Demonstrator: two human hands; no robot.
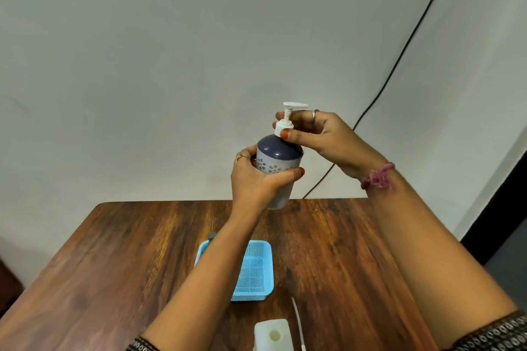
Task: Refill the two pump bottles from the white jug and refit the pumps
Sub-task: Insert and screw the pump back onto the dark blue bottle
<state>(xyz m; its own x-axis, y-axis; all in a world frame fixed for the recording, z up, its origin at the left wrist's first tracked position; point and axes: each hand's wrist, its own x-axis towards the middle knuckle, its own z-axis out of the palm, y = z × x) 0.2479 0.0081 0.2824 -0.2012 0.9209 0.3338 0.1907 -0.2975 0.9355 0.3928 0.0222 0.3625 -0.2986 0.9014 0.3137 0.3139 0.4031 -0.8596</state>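
Observation:
I hold a pump bottle (pixel 278 162) up in the air above the far part of the wooden table (pixel 114 251); it is grey with white flowers and has a dark blue domed top. My left hand (pixel 256 179) grips its body from the left. My right hand (pixel 316 134) pinches the white pump (pixel 286 120) at its collar on the bottle's neck. The white jug (pixel 273 335) stands open at the near table edge, its mouth uncapped. A second pump's thin white tube (pixel 298 319) lies to the right of the jug. The other bottle is mostly hidden behind my left forearm.
A light blue mesh basket (pixel 253 271) sits mid-table under my left forearm, with a small dark object (pixel 211 235) showing at its far left corner. A black cable (pixel 399 57) runs down the wall behind the table.

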